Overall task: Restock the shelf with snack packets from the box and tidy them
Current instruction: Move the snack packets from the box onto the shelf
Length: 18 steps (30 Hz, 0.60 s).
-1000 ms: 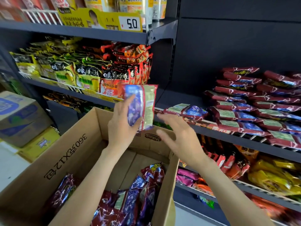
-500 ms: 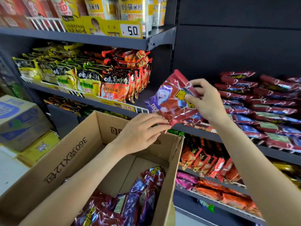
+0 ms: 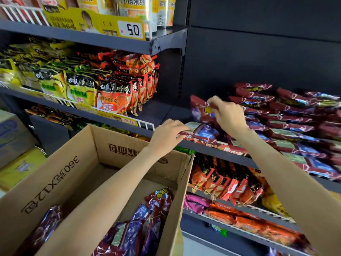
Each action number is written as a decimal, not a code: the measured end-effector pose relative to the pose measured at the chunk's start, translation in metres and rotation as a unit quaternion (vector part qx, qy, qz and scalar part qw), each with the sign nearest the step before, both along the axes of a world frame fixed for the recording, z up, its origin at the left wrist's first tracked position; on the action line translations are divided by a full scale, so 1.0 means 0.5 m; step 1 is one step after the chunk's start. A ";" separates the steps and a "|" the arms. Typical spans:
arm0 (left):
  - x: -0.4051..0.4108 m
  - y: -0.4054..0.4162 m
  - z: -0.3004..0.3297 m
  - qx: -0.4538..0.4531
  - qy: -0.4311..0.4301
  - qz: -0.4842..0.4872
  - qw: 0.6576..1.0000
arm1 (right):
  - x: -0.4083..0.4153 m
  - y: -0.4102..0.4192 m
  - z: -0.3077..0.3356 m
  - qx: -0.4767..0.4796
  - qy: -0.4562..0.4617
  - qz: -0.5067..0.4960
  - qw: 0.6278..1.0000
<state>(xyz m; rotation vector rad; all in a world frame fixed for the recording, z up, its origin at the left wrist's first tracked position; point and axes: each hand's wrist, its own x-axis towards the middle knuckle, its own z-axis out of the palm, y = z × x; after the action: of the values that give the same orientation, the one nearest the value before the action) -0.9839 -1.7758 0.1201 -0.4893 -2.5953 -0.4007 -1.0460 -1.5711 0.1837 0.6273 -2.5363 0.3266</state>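
My right hand (image 3: 227, 115) pinches the top of a red and blue snack packet (image 3: 200, 111) and holds it tilted over the left end of the dark shelf (image 3: 212, 149). Under it lies another packet (image 3: 203, 131) face down on the shelf. My left hand (image 3: 168, 134) reaches over the box rim, its curled fingertips touching the near left edge of that lying packet. Stacks of the same red packets (image 3: 287, 115) fill the shelf to the right. The open cardboard box (image 3: 60, 174) below holds several more packets (image 3: 147, 224).
Yellow and orange noodle packs (image 3: 110, 91) fill the left shelf behind a wire rail. Orange snack bags (image 3: 227, 182) stand on the shelf below mine. Closed cartons (image 3: 16, 145) sit at far left. A yellow price sign (image 3: 131, 30) reads 5.0.
My right hand carried the packet rightward and down onto the shelf's left end. My left hand let go of it and moved forward to the packet lying on the shelf.
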 end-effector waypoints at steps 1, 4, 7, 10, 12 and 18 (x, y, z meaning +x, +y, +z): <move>0.000 0.007 0.000 0.001 0.008 -0.010 1.000 | 0.002 -0.001 -0.007 0.037 -0.020 0.017 0.999; 0.001 0.030 0.003 -0.004 0.020 -0.027 0.999 | 0.004 0.008 -0.017 0.075 -0.105 0.053 0.990; 0.003 0.042 0.006 0.007 -0.006 -0.022 1.000 | 0.008 0.022 -0.012 0.077 -0.180 0.067 0.978; 0.024 0.025 0.007 0.018 -0.024 -0.018 0.999 | 0.039 0.029 -0.004 0.049 -0.167 0.072 0.982; 0.064 -0.003 0.007 0.061 -0.004 -0.008 0.998 | 0.089 0.023 -0.007 0.015 -0.061 0.085 0.994; 0.241 -0.173 -0.047 0.137 0.022 0.018 0.990 | 0.279 -0.094 -0.097 -0.068 -0.012 0.218 0.974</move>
<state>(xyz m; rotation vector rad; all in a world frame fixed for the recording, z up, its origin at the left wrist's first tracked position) -0.8635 -1.8622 0.0966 -0.3496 -2.4508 -0.7135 -0.9065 -1.6183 0.1353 1.1289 -2.3531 0.6571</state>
